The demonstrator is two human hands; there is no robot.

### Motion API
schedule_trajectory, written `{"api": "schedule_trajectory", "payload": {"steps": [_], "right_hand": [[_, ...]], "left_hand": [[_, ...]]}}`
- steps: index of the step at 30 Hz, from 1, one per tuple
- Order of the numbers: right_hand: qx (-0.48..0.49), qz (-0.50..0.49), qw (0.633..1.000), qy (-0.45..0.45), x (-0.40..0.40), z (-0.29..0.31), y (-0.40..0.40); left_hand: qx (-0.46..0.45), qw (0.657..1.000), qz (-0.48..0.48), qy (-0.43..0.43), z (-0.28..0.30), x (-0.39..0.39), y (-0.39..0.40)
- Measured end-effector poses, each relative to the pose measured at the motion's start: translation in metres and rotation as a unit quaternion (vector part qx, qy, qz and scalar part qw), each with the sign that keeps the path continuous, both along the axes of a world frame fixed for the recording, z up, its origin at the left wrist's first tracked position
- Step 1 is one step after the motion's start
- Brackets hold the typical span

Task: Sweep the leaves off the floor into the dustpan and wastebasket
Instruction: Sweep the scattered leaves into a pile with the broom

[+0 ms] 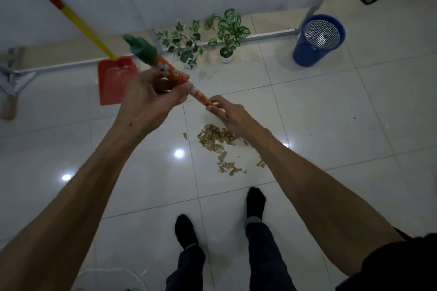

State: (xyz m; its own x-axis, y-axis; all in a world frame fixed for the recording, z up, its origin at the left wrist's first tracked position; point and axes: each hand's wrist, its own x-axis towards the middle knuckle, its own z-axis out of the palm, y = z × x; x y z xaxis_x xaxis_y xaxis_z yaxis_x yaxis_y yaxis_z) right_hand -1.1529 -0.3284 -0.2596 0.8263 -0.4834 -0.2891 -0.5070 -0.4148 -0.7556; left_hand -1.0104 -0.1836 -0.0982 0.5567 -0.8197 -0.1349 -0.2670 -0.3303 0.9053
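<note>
With the leaves (pixel 218 143) heaped on the floor (pixel 331 125) just ahead, the left hand (pixel 151 99) and right hand (pixel 228 111) both grip the broom handle (pixel 173 73), its head probably hidden, so a blind stroke could scatter them short of the dustpan (pixel 113 85) and far wastebasket (pixel 316 41).

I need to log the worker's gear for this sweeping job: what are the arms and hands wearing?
Nothing shows on either hand: the left hand and right hand are bare, without gloves, rings or a watch. Both forearms are uncovered. A dark sleeve starts near the right upper arm at the frame's corner.
</note>
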Motion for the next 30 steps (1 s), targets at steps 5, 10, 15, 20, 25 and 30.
{"api": "schedule_trajectory", "payload": {"steps": [5,10,15,20,25,30], "right_hand": [[-0.069,-0.060,0.996,-0.024,0.007,0.043,0.027],[-0.086,-0.123,0.989,0.011,-0.039,0.057,0.019],[-0.124,-0.143,0.980,0.060,-0.093,0.036,0.001],[-0.069,-0.183,0.977,0.082,-0.126,-0.013,-0.003],[-0.015,-0.224,0.972,0.076,-0.119,-0.044,0.009],[0.007,-0.218,0.975,0.041,-0.082,-0.042,0.023]], "left_hand": [[-0.038,0.997,-0.057,-0.022,0.038,0.021,0.022],[-0.069,0.987,-0.146,0.019,0.040,0.005,-0.004],[-0.063,0.980,-0.183,0.054,-0.001,-0.023,-0.028],[-0.009,0.971,-0.235,0.035,-0.050,-0.050,-0.044],[0.027,0.970,-0.241,0.008,-0.062,-0.052,-0.053],[0.051,0.973,-0.224,-0.013,-0.049,-0.021,-0.042]]}}
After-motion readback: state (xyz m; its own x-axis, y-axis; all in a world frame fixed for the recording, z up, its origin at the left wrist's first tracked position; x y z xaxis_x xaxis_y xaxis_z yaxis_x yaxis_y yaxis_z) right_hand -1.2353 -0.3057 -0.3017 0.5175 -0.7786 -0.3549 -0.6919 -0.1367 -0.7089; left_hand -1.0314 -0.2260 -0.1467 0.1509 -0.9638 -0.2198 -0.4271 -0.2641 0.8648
